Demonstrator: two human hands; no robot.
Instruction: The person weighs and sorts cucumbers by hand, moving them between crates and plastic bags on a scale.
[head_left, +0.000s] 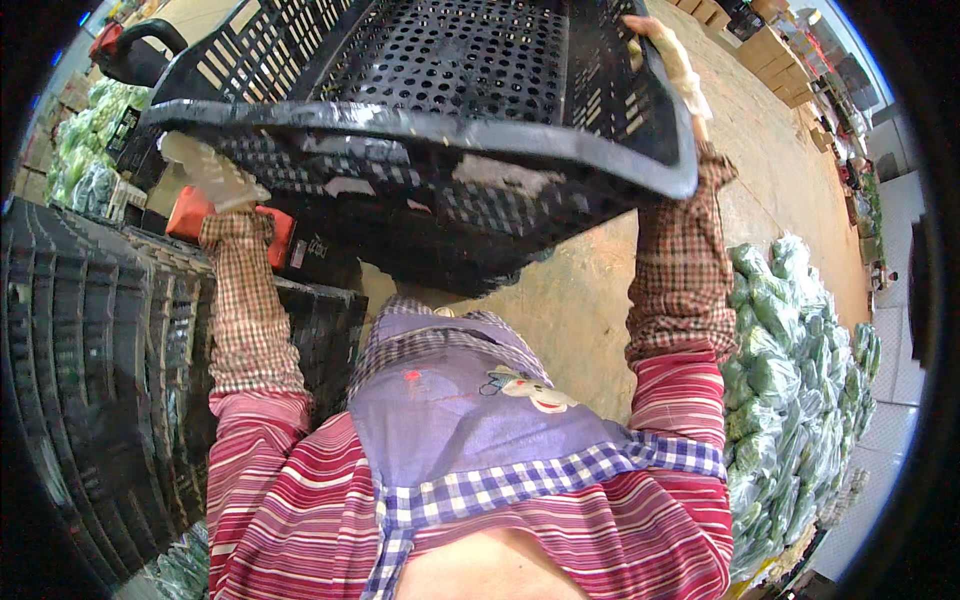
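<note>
Crate (430, 110) stiff, empty (likely light); left hand (205, 170) and right hand (672, 62) each clasp an end rim.

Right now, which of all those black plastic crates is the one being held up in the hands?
The perforated black crate raised in front, gripped by the left hand and right hand. The other black crates sit stacked at the person's left, untouched.

Crate (430, 110) overhead — stacked crates (100, 380) left, bagged greens (790, 380) right
</note>
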